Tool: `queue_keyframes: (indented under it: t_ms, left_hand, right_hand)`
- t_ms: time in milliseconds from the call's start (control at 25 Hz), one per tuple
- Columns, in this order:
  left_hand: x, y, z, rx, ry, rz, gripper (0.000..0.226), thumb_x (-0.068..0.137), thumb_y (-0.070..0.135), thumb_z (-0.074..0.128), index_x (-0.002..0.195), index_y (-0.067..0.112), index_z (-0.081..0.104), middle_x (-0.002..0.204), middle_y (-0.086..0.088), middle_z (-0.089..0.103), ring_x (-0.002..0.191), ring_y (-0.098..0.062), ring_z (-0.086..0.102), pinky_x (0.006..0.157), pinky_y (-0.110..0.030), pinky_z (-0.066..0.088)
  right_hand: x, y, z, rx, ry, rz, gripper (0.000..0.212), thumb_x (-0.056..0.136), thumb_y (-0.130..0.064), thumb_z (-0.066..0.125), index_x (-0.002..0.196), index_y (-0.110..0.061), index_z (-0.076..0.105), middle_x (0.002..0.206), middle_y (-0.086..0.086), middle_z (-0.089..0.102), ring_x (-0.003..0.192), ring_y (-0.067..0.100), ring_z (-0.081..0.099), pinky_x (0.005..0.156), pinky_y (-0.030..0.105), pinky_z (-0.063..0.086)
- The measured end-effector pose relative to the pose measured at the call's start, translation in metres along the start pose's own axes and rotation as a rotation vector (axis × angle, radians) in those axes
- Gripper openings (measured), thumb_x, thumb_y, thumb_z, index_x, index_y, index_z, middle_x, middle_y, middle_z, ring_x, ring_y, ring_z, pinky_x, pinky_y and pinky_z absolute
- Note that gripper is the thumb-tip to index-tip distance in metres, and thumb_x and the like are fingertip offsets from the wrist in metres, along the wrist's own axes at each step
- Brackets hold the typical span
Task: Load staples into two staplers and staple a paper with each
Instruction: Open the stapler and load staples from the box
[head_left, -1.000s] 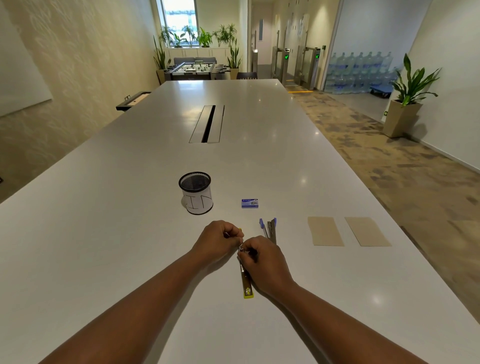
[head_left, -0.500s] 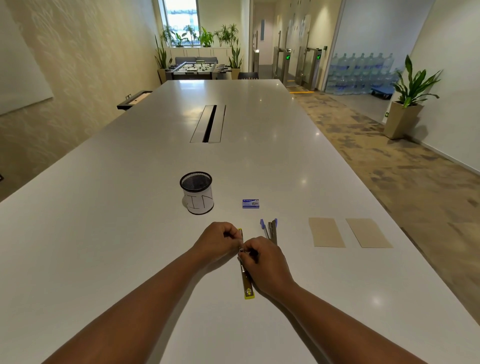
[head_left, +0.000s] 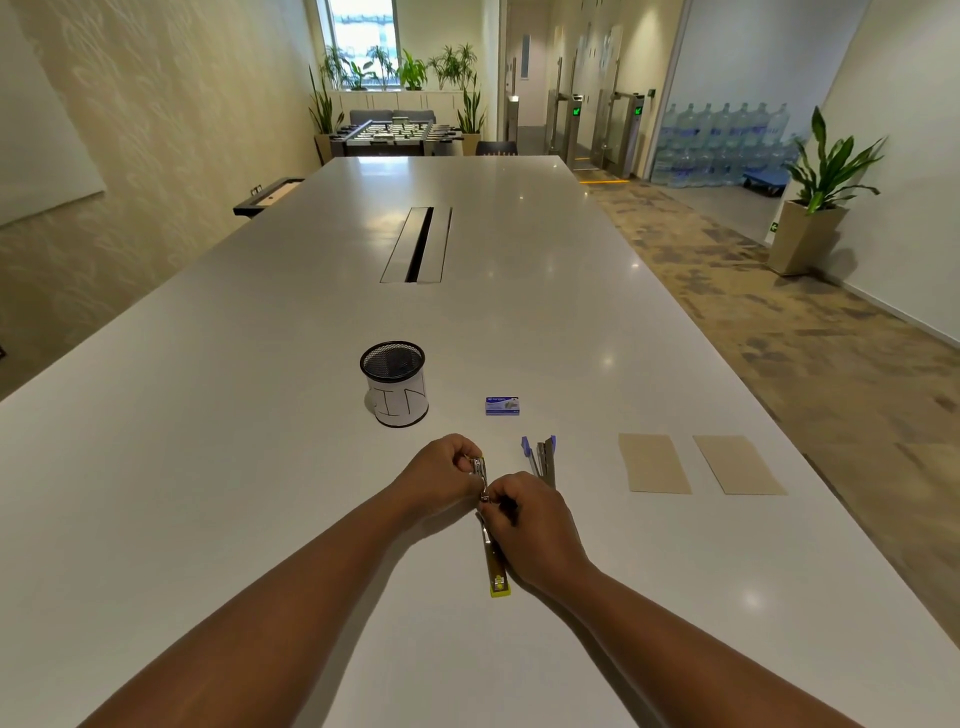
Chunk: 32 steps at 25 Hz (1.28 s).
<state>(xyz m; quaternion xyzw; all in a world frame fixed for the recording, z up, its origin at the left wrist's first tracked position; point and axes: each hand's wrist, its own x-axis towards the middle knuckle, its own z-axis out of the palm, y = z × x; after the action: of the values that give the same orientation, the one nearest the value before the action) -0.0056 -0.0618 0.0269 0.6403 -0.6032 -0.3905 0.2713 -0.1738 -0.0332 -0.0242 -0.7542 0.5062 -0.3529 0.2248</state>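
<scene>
Pinching the far end of the opened yellow stapler (head_left: 493, 551), lying near the table's (head_left: 208, 467) front edge, the left hand (head_left: 441, 470) steadies it while the right hand (head_left: 524, 525) fingers its middle. Judging by such small parts, staples could jam or spill if either hand slips.

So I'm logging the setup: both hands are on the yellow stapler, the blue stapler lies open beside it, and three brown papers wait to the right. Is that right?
Not quite: the head view shows two brown papers, not three. The rest holds: the left hand and right hand are both on the yellow stapler, and the blue stapler lies open beside it.
</scene>
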Motion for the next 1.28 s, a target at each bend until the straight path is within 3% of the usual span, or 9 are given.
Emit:
queue_keyframes:
  t_ms: [200,320,440,560,680,880,1080,1280]
  left_hand:
    - [0.003,0.005,-0.002,-0.005,0.051,-0.043,0.018,0.084,0.007,0.067,0.096,0.02,0.069,0.091,0.002,0.069,0.08,-0.006,0.063,0.059,-0.015,0.045]
    - [0.004,0.012,-0.002,-0.154,0.07,-0.123,0.014,0.082,-0.004,0.067,0.091,0.005,0.071,0.083,-0.006,0.069,0.066,-0.007,0.065,0.047,-0.01,0.047]
    - [0.005,0.018,-0.003,-0.262,0.056,-0.196,0.016,0.08,-0.011,0.065,0.095,-0.007,0.069,0.077,-0.012,0.069,0.052,-0.006,0.067,0.046,-0.012,0.049]
    - [0.008,0.023,-0.003,-0.329,0.063,-0.256,0.013,0.079,-0.012,0.063,0.087,-0.004,0.069,0.071,-0.013,0.069,0.057,-0.014,0.067,0.048,-0.017,0.051]
    - [0.011,0.023,-0.003,-0.286,0.082,-0.276,0.01,0.08,-0.007,0.063,0.078,0.001,0.068,0.06,-0.012,0.066,0.047,-0.014,0.059,0.045,-0.018,0.049]
    - [0.011,0.017,-0.004,-0.264,0.08,-0.249,0.006,0.083,0.001,0.063,0.083,-0.001,0.068,0.058,-0.013,0.065,0.041,-0.012,0.055,0.045,-0.019,0.047]
    - [0.004,0.016,-0.009,-0.36,-0.028,-0.214,0.016,0.081,-0.007,0.069,0.096,-0.003,0.067,0.082,-0.018,0.071,0.064,-0.016,0.07,0.058,-0.021,0.056]
    - [0.001,0.023,-0.005,-0.222,0.023,-0.187,0.018,0.08,-0.008,0.069,0.095,0.003,0.066,0.082,-0.01,0.068,0.067,-0.011,0.065,0.045,-0.011,0.048]
  right_hand:
    - [-0.001,-0.001,-0.001,0.012,-0.007,0.0,0.009,0.088,-0.036,0.063,0.082,-0.039,0.058,0.079,-0.014,0.06,0.076,0.007,0.057,0.066,0.028,0.052]
    - [-0.001,-0.002,-0.002,0.015,0.004,-0.005,0.013,0.088,-0.036,0.063,0.08,-0.042,0.054,0.078,-0.013,0.059,0.076,0.006,0.056,0.065,0.025,0.049]
    - [-0.001,-0.002,-0.002,0.013,0.005,-0.001,0.012,0.088,-0.035,0.064,0.08,-0.039,0.056,0.078,-0.012,0.059,0.075,0.007,0.056,0.065,0.028,0.05]
    - [-0.001,-0.001,-0.001,0.013,0.004,0.007,0.008,0.088,-0.036,0.064,0.082,-0.033,0.06,0.079,-0.011,0.06,0.075,0.008,0.057,0.066,0.03,0.052]
    - [-0.001,0.0,-0.001,0.004,0.016,-0.001,0.009,0.088,-0.038,0.061,0.082,-0.031,0.061,0.078,-0.011,0.059,0.074,0.008,0.056,0.064,0.03,0.051]
    - [-0.001,0.0,0.0,-0.002,0.021,0.0,0.01,0.087,-0.039,0.059,0.081,-0.03,0.06,0.076,-0.011,0.058,0.073,0.009,0.055,0.063,0.03,0.051]
    - [-0.001,-0.001,-0.001,-0.009,0.018,-0.009,0.009,0.088,-0.039,0.059,0.081,-0.035,0.057,0.076,-0.012,0.058,0.075,0.006,0.055,0.062,0.024,0.048]
    - [-0.002,-0.002,-0.001,-0.001,0.019,-0.004,0.009,0.087,-0.044,0.054,0.081,-0.038,0.055,0.076,-0.014,0.058,0.075,0.005,0.055,0.062,0.023,0.047]
